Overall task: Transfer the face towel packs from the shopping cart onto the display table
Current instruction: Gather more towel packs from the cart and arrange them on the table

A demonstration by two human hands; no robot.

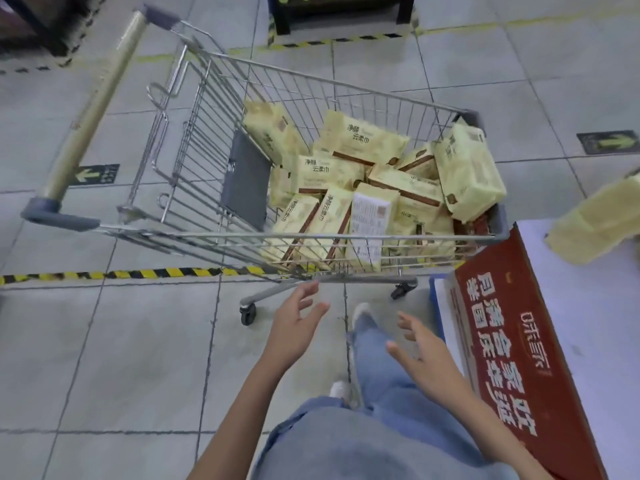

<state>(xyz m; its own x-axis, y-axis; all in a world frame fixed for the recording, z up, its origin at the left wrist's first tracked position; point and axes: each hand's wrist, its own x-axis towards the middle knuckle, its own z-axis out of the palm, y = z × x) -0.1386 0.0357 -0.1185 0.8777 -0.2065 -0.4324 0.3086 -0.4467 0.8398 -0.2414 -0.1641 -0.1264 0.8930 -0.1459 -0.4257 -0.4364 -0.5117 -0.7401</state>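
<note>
A wire shopping cart [194, 188] stands on the tiled floor ahead of me. Several pale yellow face towel packs [360, 188] lie piled in its right half, one pack [467, 171] leaning against the far right corner. The display table [595, 327] with a white top and a red banner front is at my right. One yellow pack [599, 223] lies on the table's far end. My left hand [298, 323] and my right hand [419, 344] are both empty, fingers spread, held just short of the cart's near side.
Yellow-and-black hazard tape [121, 273] runs across the floor under the cart. A dark shelf base [339, 12] stands beyond the cart. Floor arrow stickers [95, 174] lie left and right. My legs in blue jeans [377, 375] are between cart and table.
</note>
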